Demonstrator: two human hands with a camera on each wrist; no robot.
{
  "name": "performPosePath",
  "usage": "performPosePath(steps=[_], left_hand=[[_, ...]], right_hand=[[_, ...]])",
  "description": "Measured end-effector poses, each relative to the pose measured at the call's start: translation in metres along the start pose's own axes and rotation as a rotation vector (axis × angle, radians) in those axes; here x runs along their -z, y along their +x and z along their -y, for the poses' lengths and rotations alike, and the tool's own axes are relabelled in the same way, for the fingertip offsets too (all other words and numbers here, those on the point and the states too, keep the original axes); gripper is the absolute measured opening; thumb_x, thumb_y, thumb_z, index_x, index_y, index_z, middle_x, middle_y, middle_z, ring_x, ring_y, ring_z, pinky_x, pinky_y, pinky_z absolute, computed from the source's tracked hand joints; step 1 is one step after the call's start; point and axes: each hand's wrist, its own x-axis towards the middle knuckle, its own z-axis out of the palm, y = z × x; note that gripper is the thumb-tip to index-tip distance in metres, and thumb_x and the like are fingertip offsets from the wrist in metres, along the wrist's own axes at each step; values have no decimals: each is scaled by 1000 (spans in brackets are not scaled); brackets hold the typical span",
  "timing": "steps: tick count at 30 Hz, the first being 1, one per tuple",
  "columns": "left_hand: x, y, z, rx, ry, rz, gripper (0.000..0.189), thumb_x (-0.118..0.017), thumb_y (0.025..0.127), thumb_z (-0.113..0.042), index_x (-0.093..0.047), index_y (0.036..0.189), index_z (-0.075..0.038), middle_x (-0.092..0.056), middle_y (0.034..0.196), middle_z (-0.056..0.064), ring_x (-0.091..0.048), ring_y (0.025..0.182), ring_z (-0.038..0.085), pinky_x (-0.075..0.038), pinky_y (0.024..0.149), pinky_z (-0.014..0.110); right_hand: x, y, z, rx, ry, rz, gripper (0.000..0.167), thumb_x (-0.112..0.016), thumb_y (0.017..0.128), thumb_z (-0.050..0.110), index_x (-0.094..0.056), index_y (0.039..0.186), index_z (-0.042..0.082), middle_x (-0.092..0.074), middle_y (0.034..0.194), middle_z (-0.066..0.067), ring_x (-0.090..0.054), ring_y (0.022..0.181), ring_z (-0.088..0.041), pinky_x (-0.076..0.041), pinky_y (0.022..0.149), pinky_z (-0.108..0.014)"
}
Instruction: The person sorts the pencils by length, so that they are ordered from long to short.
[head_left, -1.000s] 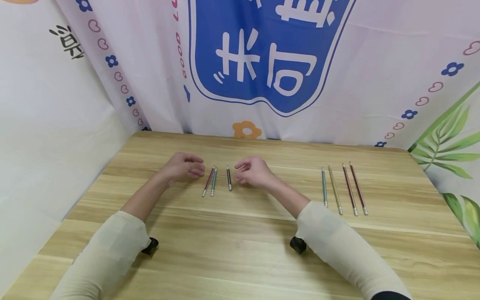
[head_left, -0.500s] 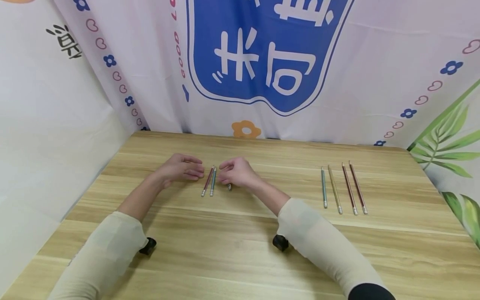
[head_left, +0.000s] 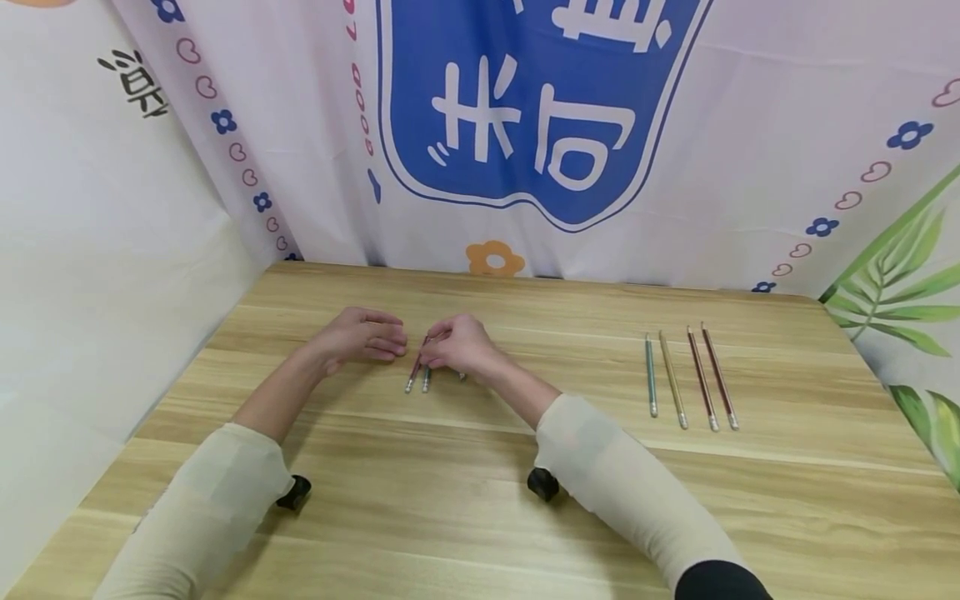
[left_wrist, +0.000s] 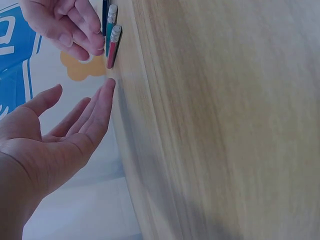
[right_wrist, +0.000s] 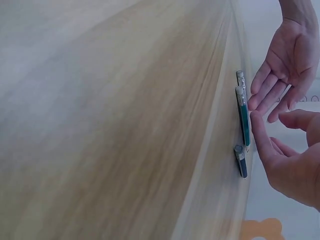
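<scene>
My left hand [head_left: 363, 335] hovers low over the table with loosely extended fingers, just left of a short red pencil [head_left: 412, 377]; nothing is in it. Over a short teal pencil [right_wrist: 244, 122] reaches my right hand [head_left: 459, 343], its fingertips right beside that pencil. In the right wrist view the thumb and forefinger stand apart. A short dark pencil [right_wrist: 242, 165] lies to the right of the teal one, mostly covered by the right hand in the head view. All three have white eraser ends pointing toward me.
On the table's right side lie several longer pencils: a teal one [head_left: 651, 377], a yellow one [head_left: 672, 382] and two dark red ones, the outer one [head_left: 720, 379] rightmost. A printed curtain [head_left: 420, 237] hangs along the back edge of the wooden table [head_left: 450, 500].
My right hand has moved left, from beside the dark pencil, across it, to the teal pencil. The left hand has barely moved. The pencils lie where they were.
</scene>
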Motion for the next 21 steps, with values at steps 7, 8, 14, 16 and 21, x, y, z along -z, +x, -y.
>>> performPosePath(steps=[7, 8, 14, 16, 21], left_hand=[[3, -1, -3, 17, -23, -18, 52, -53, 108, -11, -36, 150, 15, -59, 136, 34, -72, 107, 24, -58, 102, 37], [3, -2, -3, 15, -28, -23, 52, -54, 108, -11, -36, 150, 15, -60, 135, 33, -73, 106, 23, -59, 102, 37], [11, -4, -1, -11, -63, -67, 50, -53, 108, -10, -38, 148, 16, -66, 128, 28, -75, 98, 19, -60, 100, 38], [13, -5, 0, -15, -68, -75, 50, -53, 109, -10, -38, 148, 16, -67, 128, 27, -75, 97, 17, -60, 99, 36], [19, -6, 4, -22, -72, -82, 50, -51, 109, -9, -36, 148, 18, -69, 124, 26, -75, 93, 15, -61, 98, 35]], right_hand=[[-7, 3, 4, -8, -65, -15, 38, -67, 94, -8, -57, 129, -19, -73, 104, -27, -74, 100, -38, -65, 85, -32], [-8, 4, 5, -8, -75, -18, 37, -67, 94, -8, -57, 128, -19, -73, 103, -27, -74, 99, -38, -65, 84, -32], [-17, 13, 8, 26, -206, -58, 34, -72, 90, -8, -61, 120, -19, -74, 91, -23, -77, 83, -32, -66, 69, -25], [-20, 16, 9, 43, -278, -76, 27, -74, 88, -7, -64, 112, -16, -75, 84, -19, -77, 74, -27, -64, 63, -22], [-27, 26, 9, 66, -441, -95, 29, -76, 86, -4, -55, 67, 4, -69, 60, -6, -70, 56, -18, -57, 48, -19]])
